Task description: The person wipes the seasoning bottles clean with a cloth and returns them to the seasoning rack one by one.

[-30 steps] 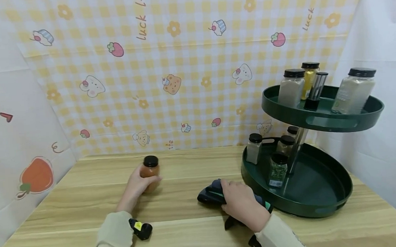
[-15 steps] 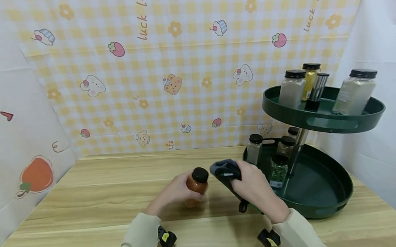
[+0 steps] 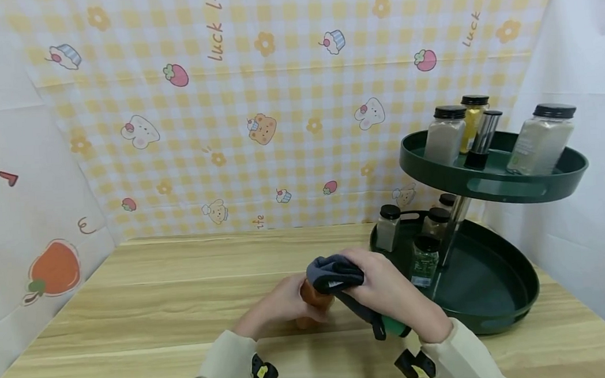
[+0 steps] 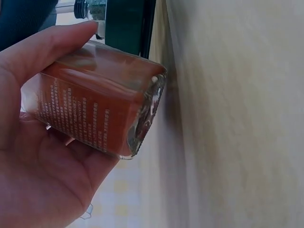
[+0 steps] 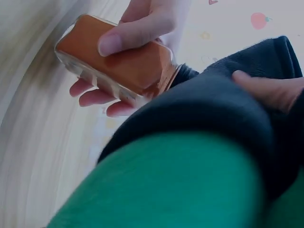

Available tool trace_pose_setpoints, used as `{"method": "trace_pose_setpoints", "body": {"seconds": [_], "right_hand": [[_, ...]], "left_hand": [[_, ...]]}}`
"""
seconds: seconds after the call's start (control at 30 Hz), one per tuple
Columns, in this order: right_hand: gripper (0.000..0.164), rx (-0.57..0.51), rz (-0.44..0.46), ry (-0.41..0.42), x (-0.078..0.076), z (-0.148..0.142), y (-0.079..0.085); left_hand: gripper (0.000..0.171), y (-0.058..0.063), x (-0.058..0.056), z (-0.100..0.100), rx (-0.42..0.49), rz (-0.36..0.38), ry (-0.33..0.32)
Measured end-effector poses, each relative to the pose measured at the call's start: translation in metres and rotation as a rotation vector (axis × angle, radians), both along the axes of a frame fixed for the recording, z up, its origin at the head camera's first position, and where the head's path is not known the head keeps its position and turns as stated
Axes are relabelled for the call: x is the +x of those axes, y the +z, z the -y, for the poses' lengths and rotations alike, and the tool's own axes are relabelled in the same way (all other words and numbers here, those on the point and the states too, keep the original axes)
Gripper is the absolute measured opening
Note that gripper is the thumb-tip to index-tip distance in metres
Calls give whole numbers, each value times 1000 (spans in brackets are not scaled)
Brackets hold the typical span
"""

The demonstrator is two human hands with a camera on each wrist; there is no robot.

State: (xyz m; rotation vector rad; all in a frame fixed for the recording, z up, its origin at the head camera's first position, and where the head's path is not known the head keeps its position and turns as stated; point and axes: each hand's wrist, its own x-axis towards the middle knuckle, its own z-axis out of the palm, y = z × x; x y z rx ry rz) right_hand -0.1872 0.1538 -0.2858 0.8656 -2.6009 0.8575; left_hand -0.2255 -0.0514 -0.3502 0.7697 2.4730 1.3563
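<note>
My left hand (image 3: 284, 301) grips a clear spice jar (image 4: 102, 97) of orange-red powder, tilted above the wooden table. In the left wrist view its glass base points at the table, and white print shows on its side. My right hand (image 3: 386, 282) holds a folded dark cloth (image 3: 333, 272) with a green side, which hangs down in the right wrist view. This cloth lies over the jar's black-lidded end, hiding the lid in the head view. My left thumb lies along the jar's face, the other fingers around its far side.
A dark green two-tier turntable rack (image 3: 497, 310) stands at the right, close to my right hand. Several black-lidded jars stand on its lower tray, among them a green herb jar (image 3: 424, 259). Its upper tray (image 3: 495, 191) carries more jars, including a large one (image 3: 541, 139).
My left hand has brought the jar from the left side to the middle. My right hand has lifted the cloth off the table and moved it onto the jar's lid end.
</note>
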Motion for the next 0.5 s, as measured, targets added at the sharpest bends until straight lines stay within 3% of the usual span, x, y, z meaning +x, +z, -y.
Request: {"method": "trace_pose_setpoints", "body": {"seconds": [0.13, 0.33, 0.5], "right_hand": [[34, 50, -71, -4, 0, 2, -4], [48, 58, -43, -116, -6, 2, -12], [55, 91, -40, -133, -8, -1, -13]], "left_hand": [[45, -1, -2, 1, 40, 64, -3], [47, -2, -2, 2, 105, 151, -18], [50, -3, -4, 2, 103, 171, -37]]}}
